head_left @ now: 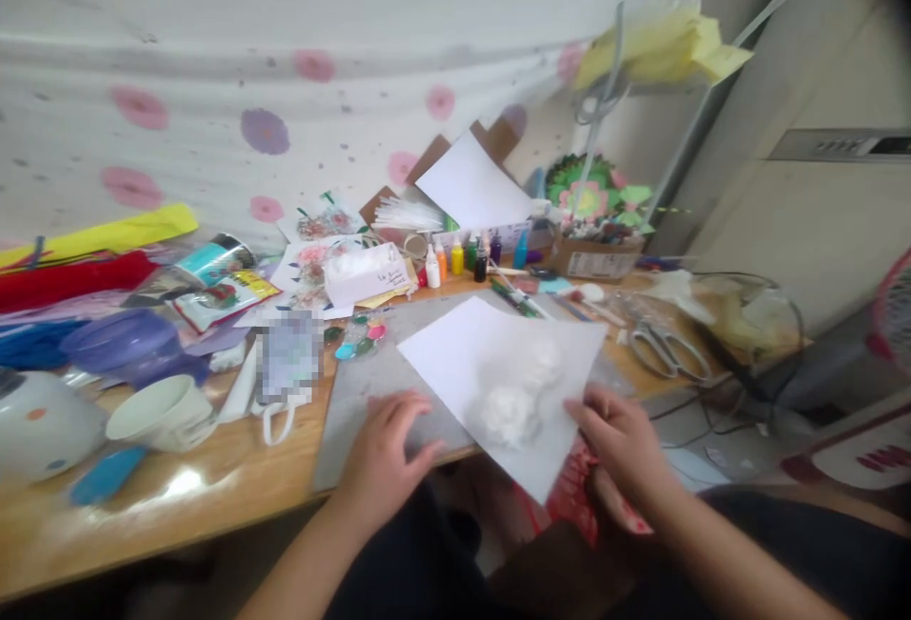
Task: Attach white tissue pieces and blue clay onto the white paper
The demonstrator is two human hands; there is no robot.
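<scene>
Paper sheet point(455, 345) juts past the near edge of the counter point(163, 506), bearing fluffy white clumps point(509, 411); its right side is pinched between thumb and fingers of the right hand point(616, 425). The left hand point(388, 454), fingers loosely spread, is over the near part of a grey mat point(348, 421); blur makes contact hard to judge. The sheet's far part overlaps that mat. Well left sits a pale bowl point(163, 416); to the right lie scissors point(666, 347). Farther back, small colour bottles point(456, 257) stand in a row beside a white box point(366, 288). Behind them a blank white page point(474, 181) leans before a flowered cloth point(199, 155).
</scene>
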